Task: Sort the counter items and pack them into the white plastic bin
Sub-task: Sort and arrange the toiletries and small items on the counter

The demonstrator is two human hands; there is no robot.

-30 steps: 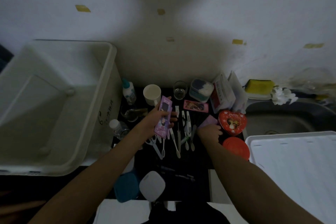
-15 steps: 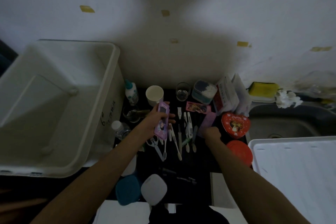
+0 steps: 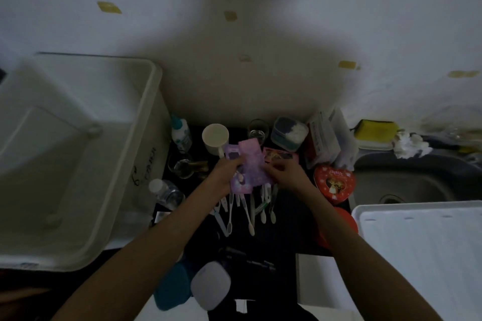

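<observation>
The big white plastic bin (image 3: pixel 146 122) stands at the left, nothing visible inside. Over the dark counter my left hand (image 3: pixel 224 174) grips a purple printed packet (image 3: pixel 238 180). My right hand (image 3: pixel 287 177) holds a second, plainer purple packet (image 3: pixel 254 164) against the first one. Under both hands lie several toothbrushes (image 3: pixel 250 214) in a row. A pink flat pack (image 3: pixel 280 156) lies just beyond my right hand.
Along the wall stand a small bottle (image 3: pixel 180 135), a cream mug (image 3: pixel 215 137), a glass (image 3: pixel 257 129), a cotton-pad box (image 3: pixel 289 133) and a carton (image 3: pixel 323 138). A red heart tin (image 3: pixel 333 184), a sink (image 3: pixel 407 182) and a white tray (image 3: pixel 427 250) lie right; a teal lid (image 3: pixel 170 286) and a white lid (image 3: pixel 210 285) lie near.
My right hand has picked the plain purple packet off the counter and brought it left against the packet in my left hand.
</observation>
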